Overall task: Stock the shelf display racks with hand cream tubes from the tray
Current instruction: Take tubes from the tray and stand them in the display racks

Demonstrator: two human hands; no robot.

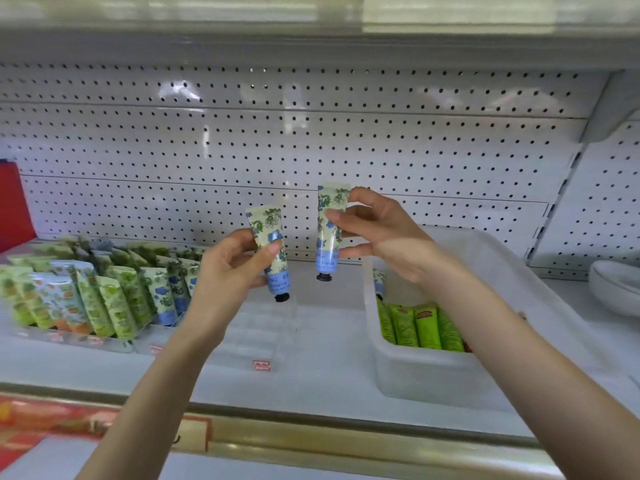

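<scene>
You are holding one floral hand cream tube in each hand, both lifted above the shelf (329, 382) in front of the pegboard back panel (311, 140). Your left hand (235, 268) is curling its fingers and thumb around the left tube (278, 271), which is tilting slightly with its black cap pointing down. Your right hand (377, 233) is pinching the right tube (327, 247) between thumb and fingers near its crimped top, so it is hanging almost upright, cap down. The two tubes are staying apart, not touching. To your right, the white plastic tray (433, 365) is sitting on the shelf and is holding a row of bright green tubes (426, 327) lying side by side at its near end, with one blue floral tube (379, 282) leaning in its far left corner. To your left, the clear stocked rack (86, 341) is carrying rows of tubes (114, 299) leaning back, caps down, in green, orange and blue floral prints. A second clear rack (263, 327) is standing between the stocked rack and the tray, below your left hand. A white bowl (616, 285) is resting at the far right.
</scene>
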